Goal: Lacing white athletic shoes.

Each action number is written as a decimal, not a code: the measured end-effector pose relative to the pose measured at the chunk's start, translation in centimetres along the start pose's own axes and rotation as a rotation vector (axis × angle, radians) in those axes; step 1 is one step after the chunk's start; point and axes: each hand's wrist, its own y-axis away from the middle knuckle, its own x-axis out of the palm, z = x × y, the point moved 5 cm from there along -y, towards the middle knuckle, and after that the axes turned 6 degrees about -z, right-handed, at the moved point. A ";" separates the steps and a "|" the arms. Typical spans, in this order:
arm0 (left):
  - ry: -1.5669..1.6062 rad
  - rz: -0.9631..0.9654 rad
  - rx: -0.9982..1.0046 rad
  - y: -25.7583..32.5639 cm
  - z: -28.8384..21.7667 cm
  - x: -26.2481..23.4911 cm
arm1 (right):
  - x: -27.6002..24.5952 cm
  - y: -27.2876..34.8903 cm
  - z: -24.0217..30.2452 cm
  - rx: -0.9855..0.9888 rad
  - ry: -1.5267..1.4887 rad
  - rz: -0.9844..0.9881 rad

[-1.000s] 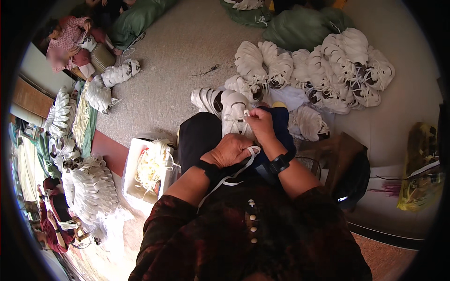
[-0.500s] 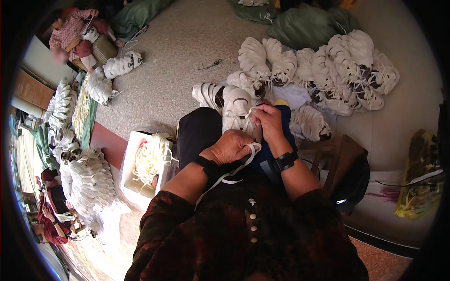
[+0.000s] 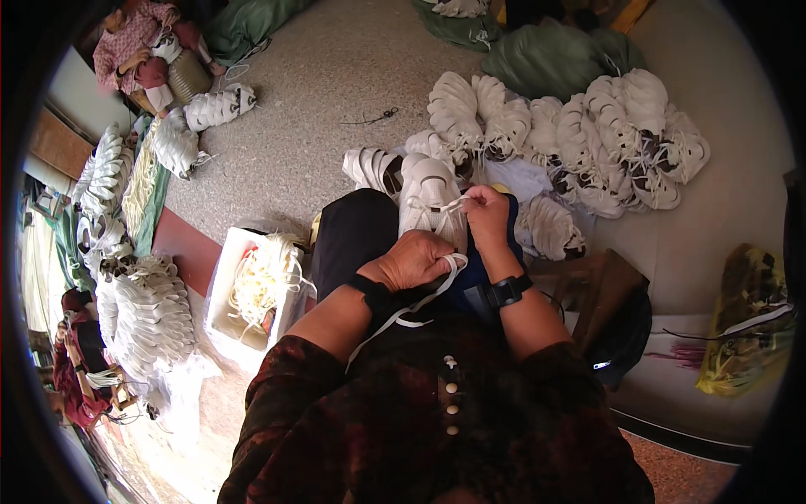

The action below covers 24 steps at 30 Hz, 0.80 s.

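Note:
A white shoe (image 3: 430,191) rests between my knees, its toe pointing away from me and a lace threaded across its upper. My right hand (image 3: 489,220), just right of the shoe, is closed in a pinch on the white shoelace (image 3: 454,204), a short stretch of which runs from the shoe to the fingers. Over the near end of the shoe lies my left hand (image 3: 413,260), fingers curled. A loop of lace comes out beside its thumb, and a loose lace end trails down over my dark clothing. The left palm and the shoe's heel are hidden.
Stacked white shoes (image 3: 588,134) lie ahead and to the right. At my left stands a white box (image 3: 220,315) of laces, with more shoe stacks (image 3: 147,315) beyond. A wooden stool (image 3: 579,281) is at my right. Another person (image 3: 134,50) sits at the far left.
My right hand has shifted slightly right, away from the shoe, and the lace between them shows longer. The left hand stays on the shoe. The whole view has tilted a little.

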 end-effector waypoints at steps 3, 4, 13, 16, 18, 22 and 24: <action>-0.013 -0.028 0.019 0.1 0.1 -0.2 | -0.1 0.1 0.2 0.157 -0.137 0.015; -0.024 0.022 0.008 0.2 0.2 0.0 | 0.1 0.3 -0.1 0.334 -0.284 0.065; -0.044 0.096 -0.037 0.3 0.3 0.2 | 0.3 0.4 0.0 0.625 -0.431 0.404; -0.044 0.081 -0.019 0.2 0.2 0.1 | 0.0 -0.3 0.8 0.153 -0.008 0.357; -0.048 0.070 -0.011 0.2 0.2 0.1 | 0.3 -0.4 1.5 0.027 0.073 0.196; -0.034 0.102 -0.034 0.2 0.4 0.2 | 0.0 0.0 2.4 -0.188 0.257 -0.093; -0.029 0.098 -0.034 0.1 0.3 0.2 | -0.1 -0.2 1.6 -0.134 0.205 -0.076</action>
